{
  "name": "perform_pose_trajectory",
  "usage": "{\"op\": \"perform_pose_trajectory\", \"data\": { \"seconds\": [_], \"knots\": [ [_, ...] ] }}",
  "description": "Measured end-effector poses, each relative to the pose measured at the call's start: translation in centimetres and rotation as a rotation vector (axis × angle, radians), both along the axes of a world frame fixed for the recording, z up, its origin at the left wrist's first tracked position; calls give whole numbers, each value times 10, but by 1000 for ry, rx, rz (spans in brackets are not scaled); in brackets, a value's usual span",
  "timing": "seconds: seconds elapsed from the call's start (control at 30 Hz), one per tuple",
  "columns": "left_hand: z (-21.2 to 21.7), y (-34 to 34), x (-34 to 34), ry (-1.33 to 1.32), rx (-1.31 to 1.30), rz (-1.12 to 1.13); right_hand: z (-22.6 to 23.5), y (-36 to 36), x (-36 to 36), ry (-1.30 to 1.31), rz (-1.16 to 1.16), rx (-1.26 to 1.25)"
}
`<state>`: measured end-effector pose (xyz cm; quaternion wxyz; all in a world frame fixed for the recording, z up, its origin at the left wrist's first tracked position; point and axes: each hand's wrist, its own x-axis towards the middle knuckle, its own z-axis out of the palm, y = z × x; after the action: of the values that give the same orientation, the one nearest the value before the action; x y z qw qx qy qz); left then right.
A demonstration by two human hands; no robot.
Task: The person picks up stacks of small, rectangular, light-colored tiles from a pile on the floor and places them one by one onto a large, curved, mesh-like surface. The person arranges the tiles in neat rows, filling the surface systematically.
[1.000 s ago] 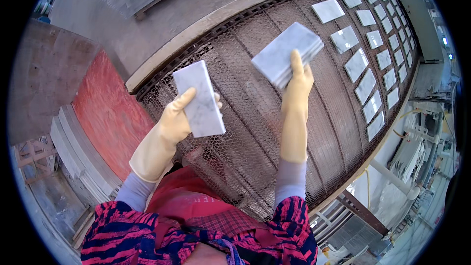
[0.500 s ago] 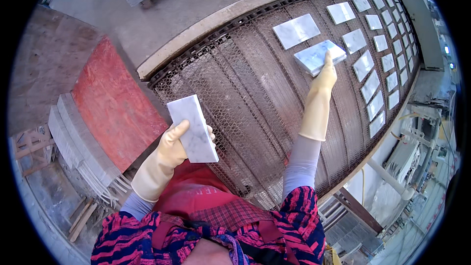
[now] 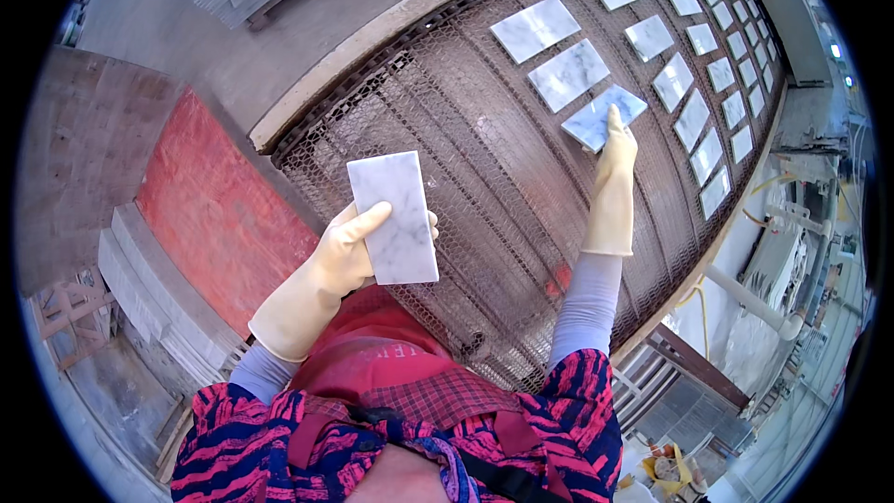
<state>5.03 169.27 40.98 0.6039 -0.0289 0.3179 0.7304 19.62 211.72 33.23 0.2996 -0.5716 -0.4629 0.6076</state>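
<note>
My left hand (image 3: 358,244), in a cream rubber glove, grips a white marble tile (image 3: 396,216) with grey veins, thumb across its face. It is held up over the near left end of a mesh conveyor belt (image 3: 438,158). Farther right, my gloved right hand (image 3: 616,142) has hold of another marble tile (image 3: 601,116), thumb on top and the other fingers hidden beneath it. Just beyond it a marble tile (image 3: 568,74) lies on the mesh, and past that lies one more tile (image 3: 535,29).
Several marble tiles (image 3: 691,119) lie in rows toward the belt's far right end, where a grey housing (image 3: 787,19) stands. A pale ledge (image 3: 372,28) borders the far side. To the left are a red board (image 3: 219,214) and stacked grey slabs (image 3: 154,275).
One tile from under my right hand now lies flat on the mesh; the hand has drawn toward me with the other tile. My left hand has shifted right and up with its tile.
</note>
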Motion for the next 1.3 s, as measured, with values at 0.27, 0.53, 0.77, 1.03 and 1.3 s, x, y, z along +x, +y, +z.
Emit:
{"op": "perform_pose_trajectory", "data": {
  "seconds": [0.27, 0.53, 0.77, 1.03, 1.3],
  "knots": [
    [-3, 29, 5, 79, 26, -19, 107, -117, 38, -260, 711, 129],
    [-3, 102, 31, 301, -158, -152, 104, -218, 45, -8, 226, -259],
    [-20, 35, 35, 267, -123, -243, 24, -69, 97, -69, -170, 84],
    [-21, -47, 59, 235, -164, -133, 46, -88, 125, -890, -14, 504],
    [0, -161, 97, 237, -39, 149, 81, -362, 70, -376, 721, 399]
  ]
}}
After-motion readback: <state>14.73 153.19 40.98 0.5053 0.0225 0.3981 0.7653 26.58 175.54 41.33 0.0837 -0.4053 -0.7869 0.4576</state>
